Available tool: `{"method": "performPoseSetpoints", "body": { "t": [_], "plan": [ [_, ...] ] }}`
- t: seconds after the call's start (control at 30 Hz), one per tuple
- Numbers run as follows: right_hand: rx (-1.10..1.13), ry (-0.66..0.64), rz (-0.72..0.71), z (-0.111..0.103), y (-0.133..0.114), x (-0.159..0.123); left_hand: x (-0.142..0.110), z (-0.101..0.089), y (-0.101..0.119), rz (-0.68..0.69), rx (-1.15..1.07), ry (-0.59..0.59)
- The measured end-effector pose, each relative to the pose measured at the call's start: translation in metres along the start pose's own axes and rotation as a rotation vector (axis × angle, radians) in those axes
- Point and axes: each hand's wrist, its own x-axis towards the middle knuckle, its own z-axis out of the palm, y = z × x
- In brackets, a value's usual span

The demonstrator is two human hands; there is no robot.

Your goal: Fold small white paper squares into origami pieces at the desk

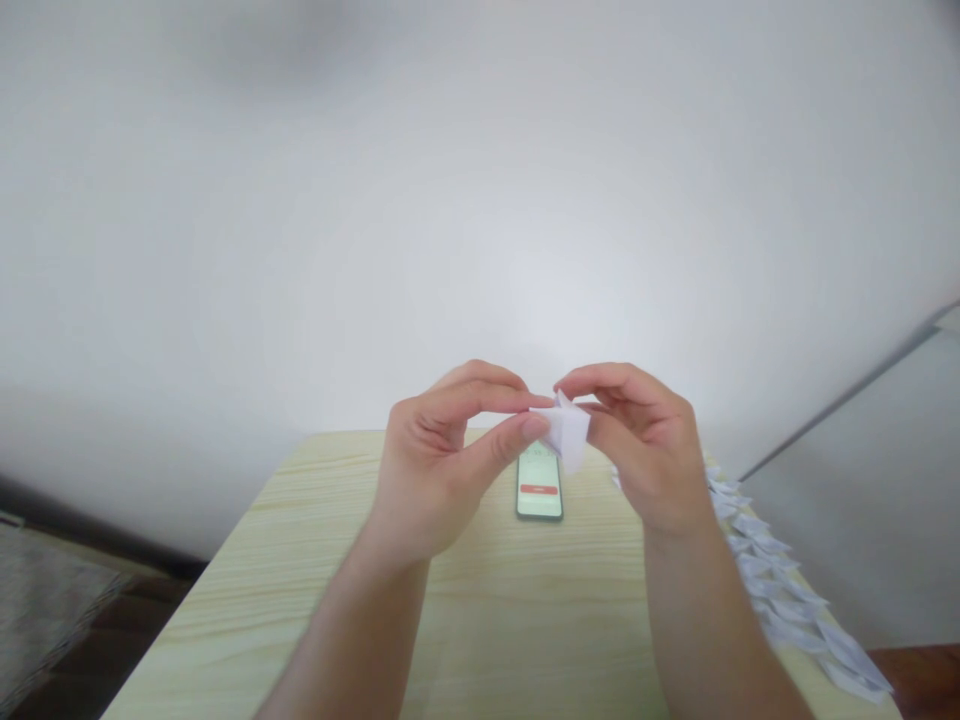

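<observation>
From where I stand, the pale wall (480,200) takes up most of the view, w/ the light wood-grain table (255,560) up against it. Along the table's R edge runs a long strip of folded white pcs (780,570), pointed & overlapping. Next in size, the two hands, both up over the table's far half: L hand (442,460) has thumb & fingers closed on the L end of the folded paper (571,435); R hand (652,450) has a narrow grip at its R side, exact fingertip contact partly hidden. Phone (538,490) lies flat beyond & b/w the wrists, screen lit, red btn low on it, top end hidden. Smallest is the folded paper itself: plain white, held above the phone's far end, small pointed tip sticking up, flat squarish face on the R, lower edge looking rounded, inner creases too blurry to tell.
</observation>
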Motion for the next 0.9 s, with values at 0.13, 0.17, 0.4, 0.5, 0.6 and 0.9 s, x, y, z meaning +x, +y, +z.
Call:
{"method": "performPoseSetpoints", "body": {
  "t": [0.13,0.17,0.4,0.5,0.6,0.9],
  "plan": [
    [-0.074,0.027,-0.124,-0.001,-0.007,-0.002,0.001,-0.001,0.001,0.021,0.072,0.003],
    [-0.090,0.025,-0.153,-0.001,-0.007,-0.003,0.001,-0.001,0.001,0.023,0.087,-0.005],
    [-0.189,-0.020,-0.121,0.008,-0.002,-0.005,0.001,-0.003,-0.001,0.031,0.167,-0.031],
    [-0.185,-0.013,-0.083,0.008,-0.002,-0.004,0.002,-0.002,-0.001,0.014,0.177,-0.033],
    [-0.172,-0.011,-0.041,0.007,-0.001,-0.004,0.002,-0.003,-0.001,0.011,0.174,-0.050],
    [0.032,-0.044,0.025,-0.001,0.005,-0.001,0.003,-0.009,-0.002,0.012,0.240,-0.091]
  ]
}}
